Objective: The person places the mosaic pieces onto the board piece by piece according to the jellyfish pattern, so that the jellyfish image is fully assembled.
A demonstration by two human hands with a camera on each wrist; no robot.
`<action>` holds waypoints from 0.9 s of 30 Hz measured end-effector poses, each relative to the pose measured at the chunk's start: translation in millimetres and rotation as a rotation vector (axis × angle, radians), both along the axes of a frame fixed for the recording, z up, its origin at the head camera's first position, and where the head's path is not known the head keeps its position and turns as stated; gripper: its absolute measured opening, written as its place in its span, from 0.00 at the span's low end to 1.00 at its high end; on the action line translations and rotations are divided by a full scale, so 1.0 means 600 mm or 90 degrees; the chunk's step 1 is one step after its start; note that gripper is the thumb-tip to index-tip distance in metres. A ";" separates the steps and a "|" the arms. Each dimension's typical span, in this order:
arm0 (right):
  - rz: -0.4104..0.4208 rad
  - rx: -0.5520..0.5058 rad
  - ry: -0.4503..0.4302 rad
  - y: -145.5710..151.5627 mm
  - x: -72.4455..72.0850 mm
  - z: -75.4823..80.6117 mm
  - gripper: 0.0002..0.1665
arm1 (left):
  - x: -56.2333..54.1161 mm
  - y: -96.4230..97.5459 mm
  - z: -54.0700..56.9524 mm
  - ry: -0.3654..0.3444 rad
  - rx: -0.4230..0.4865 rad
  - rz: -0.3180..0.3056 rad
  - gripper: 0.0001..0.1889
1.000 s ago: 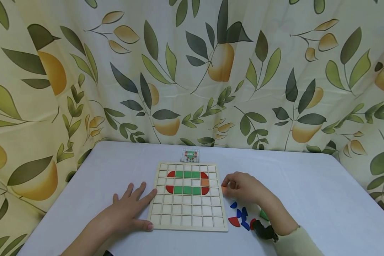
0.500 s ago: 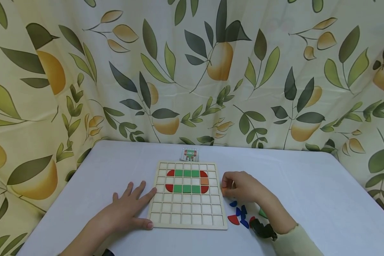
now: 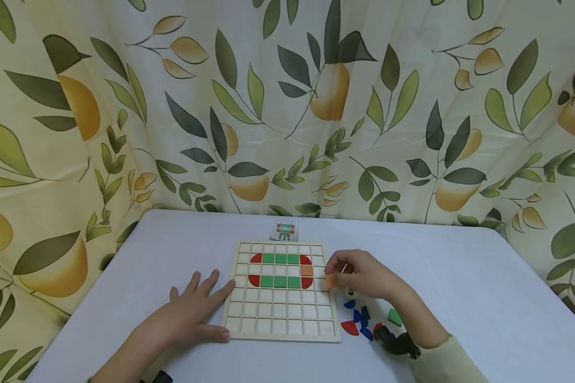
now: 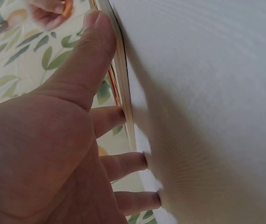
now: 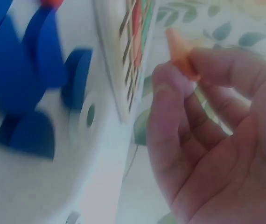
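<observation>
A wooden grid board (image 3: pixel 279 313) lies on the table. Red corner pieces (image 3: pixel 256 258), green squares (image 3: pixel 280 258) and an orange square (image 3: pixel 306 271) fill some of its cells. Thumb and forefinger of my right hand (image 3: pixel 362 275) pinch an orange tile (image 5: pixel 182 56), which overlaps the board's right edge in the head view. My left hand (image 3: pixel 196 307) is spread along the board's left side, its thumb at the near left corner. In the left wrist view the thumb and a finger of that left hand (image 4: pixel 53 144) touch the board's edge while other fingertips rest on the table.
Right of the board lie several blue pieces (image 3: pixel 356 315), a red quarter-round piece (image 3: pixel 350 328), a green piece (image 3: pixel 395 317) and a white piece with a dark spot (image 5: pixel 90 114). A small pattern card (image 3: pixel 285 231) sits behind the board. A leaf-print curtain (image 3: pixel 287 106) hangs behind the table.
My right hand, holding the orange tile, has moved left and slightly away from me, from beside the board to over its right edge. The left hand has stayed in place.
</observation>
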State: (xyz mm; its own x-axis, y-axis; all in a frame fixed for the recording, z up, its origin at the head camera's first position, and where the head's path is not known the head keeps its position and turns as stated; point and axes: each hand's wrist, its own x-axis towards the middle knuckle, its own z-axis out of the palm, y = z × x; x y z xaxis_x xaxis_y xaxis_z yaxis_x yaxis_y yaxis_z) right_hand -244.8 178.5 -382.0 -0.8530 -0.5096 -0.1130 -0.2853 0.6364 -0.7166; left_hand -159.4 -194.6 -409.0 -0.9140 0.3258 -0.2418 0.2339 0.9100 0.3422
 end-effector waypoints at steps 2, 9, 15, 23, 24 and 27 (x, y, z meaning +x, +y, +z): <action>0.005 -0.039 -0.032 -0.005 0.002 0.002 0.04 | 0.000 0.000 0.001 -0.004 0.001 0.002 0.54; 0.029 -0.133 -0.091 -0.026 0.006 0.011 0.09 | -0.001 -0.002 0.000 -0.003 0.002 0.004 0.54; 0.051 -0.151 -0.112 -0.061 0.000 0.008 0.07 | 0.000 -0.003 -0.002 -0.002 0.007 0.005 0.54; 0.072 -0.081 -0.056 -0.133 -0.029 0.002 0.04 | 0.001 -0.004 -0.001 -0.001 0.017 0.004 0.53; 0.068 -0.071 -0.050 -0.143 -0.034 0.001 0.03 | 0.000 -0.004 -0.001 -0.002 0.017 0.003 0.54; 0.055 -0.050 -0.031 -0.172 -0.047 -0.001 0.02 | -0.003 -0.003 -0.004 -0.004 0.009 0.003 0.54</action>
